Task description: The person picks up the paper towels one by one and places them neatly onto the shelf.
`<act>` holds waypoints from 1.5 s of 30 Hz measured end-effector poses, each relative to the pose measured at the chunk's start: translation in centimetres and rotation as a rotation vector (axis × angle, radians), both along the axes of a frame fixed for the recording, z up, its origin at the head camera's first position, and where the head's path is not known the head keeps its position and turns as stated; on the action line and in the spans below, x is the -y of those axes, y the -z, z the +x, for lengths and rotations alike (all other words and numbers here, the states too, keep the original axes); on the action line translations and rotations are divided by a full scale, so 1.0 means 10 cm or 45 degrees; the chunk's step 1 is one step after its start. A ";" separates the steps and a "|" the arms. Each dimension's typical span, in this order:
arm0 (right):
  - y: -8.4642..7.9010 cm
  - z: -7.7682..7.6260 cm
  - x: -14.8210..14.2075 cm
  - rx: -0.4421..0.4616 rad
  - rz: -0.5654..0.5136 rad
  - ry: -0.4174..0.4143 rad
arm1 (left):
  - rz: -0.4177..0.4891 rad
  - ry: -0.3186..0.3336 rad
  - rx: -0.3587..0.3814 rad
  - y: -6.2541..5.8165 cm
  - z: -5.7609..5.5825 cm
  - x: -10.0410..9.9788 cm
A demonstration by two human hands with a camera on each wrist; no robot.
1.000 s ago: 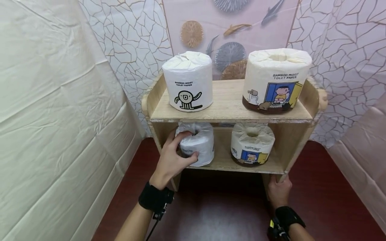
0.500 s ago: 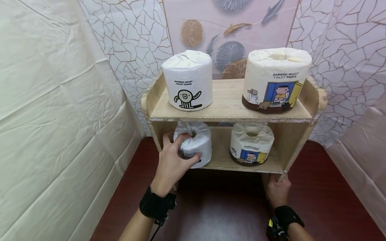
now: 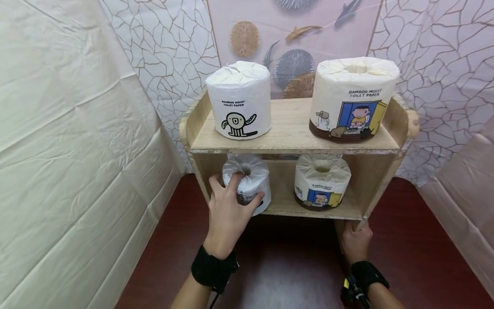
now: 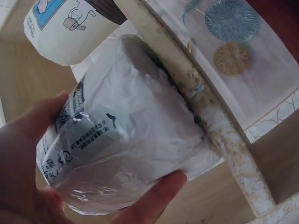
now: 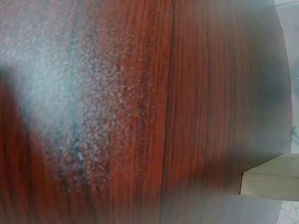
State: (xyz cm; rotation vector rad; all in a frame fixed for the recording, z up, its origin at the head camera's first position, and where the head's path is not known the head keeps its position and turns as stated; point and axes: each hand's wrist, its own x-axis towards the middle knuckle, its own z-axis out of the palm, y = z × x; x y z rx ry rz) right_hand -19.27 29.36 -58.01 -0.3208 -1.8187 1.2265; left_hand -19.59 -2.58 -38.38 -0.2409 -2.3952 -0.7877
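Observation:
My left hand (image 3: 230, 212) grips a wrapped toilet paper roll (image 3: 257, 182) at the left of the lower shelf. Its fingers lie over the roll's left and top, with the thumb on the front. In the left wrist view, thumb and fingers span the crinkled white wrapper of the same roll (image 4: 131, 112), which has dark print. My right hand (image 3: 356, 244) is curled round the right leg of the wooden shelf unit (image 3: 297, 151), just below the lower board; some of its fingers are hidden. The right wrist view shows no hand.
A second toilet paper roll (image 3: 323, 180) with a cartoon print stands at the lower shelf's right. On the top shelf are a white roll (image 3: 240, 101) and a larger cartoon roll (image 3: 354, 101). The unit stands on a dark red table (image 3: 417, 257); a cream cloth wall (image 3: 96, 141) rises left.
The roll in my left hand has shifted slightly left and turned, its print moving rightward. My left wrist has swung to the right. My right hand keeps its place on the leg.

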 end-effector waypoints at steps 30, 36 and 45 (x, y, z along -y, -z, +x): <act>-0.01 -0.03 0.03 -0.023 -0.108 -0.037 | 0.436 0.711 0.389 -0.05 -0.28 0.52; 0.00 -0.03 0.02 -0.038 -0.099 -0.042 | 0.269 0.781 0.353 -0.01 -0.39 0.60; 0.02 -0.02 0.03 -0.043 -0.108 -0.041 | 0.135 0.821 0.275 0.13 -0.46 0.63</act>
